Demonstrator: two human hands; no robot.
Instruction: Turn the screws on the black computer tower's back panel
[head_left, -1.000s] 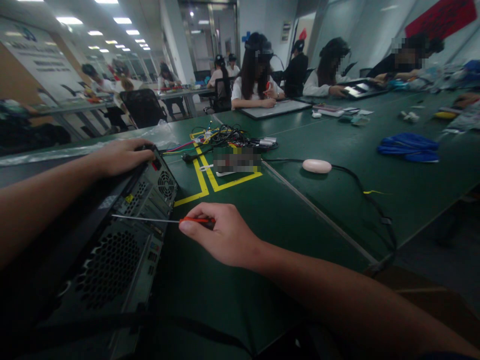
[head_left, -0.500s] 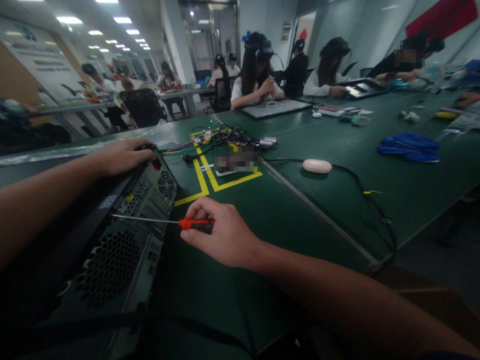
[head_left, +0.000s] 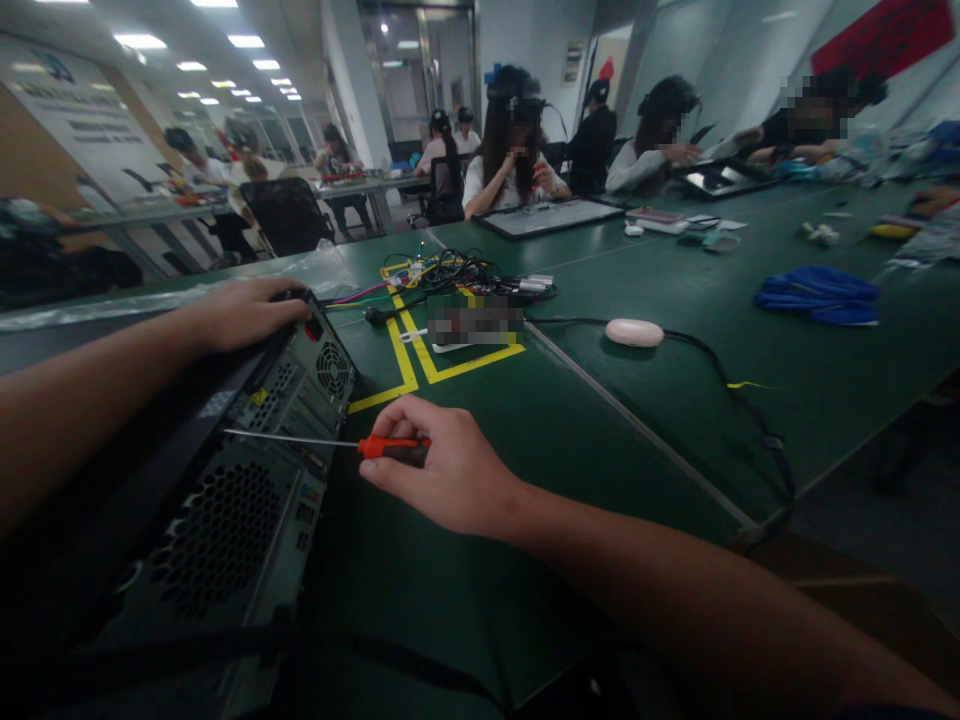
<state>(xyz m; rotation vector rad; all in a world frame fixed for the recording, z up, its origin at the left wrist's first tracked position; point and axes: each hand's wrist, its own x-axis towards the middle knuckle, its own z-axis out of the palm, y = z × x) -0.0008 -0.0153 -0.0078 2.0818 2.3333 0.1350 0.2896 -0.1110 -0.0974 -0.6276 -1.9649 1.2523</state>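
A dark computer case (head_left: 319,400) lies at the left, its vented back panel facing right. On its upper side near the far back corner rests my left hand (head_left: 244,312), fingers stretched out and thumb at the back edge. The far fingertips are partly hidden. My right hand (head_left: 454,465) is closed around the red and black handle of a screwdriver (head_left: 373,447). Its long thin shaft points left, and the tip meets the back edge of the case above the large honeycomb vent. Whether the tip sits in a screw cannot be made out.
On the green table (head_left: 600,440) lie a tangle of cables (head_left: 465,270), a pale oval case (head_left: 634,332) on a black cord, and blue cloth (head_left: 816,295). Yellow tape (head_left: 472,362) marks the surface. Several people sit across the table, one behind a flat panel (head_left: 551,217).
My hands, the screwdriver and the computer case look unmoved. Across the table, one person's hands have moved apart, one rising to the face; another person has reached forward over a panel.
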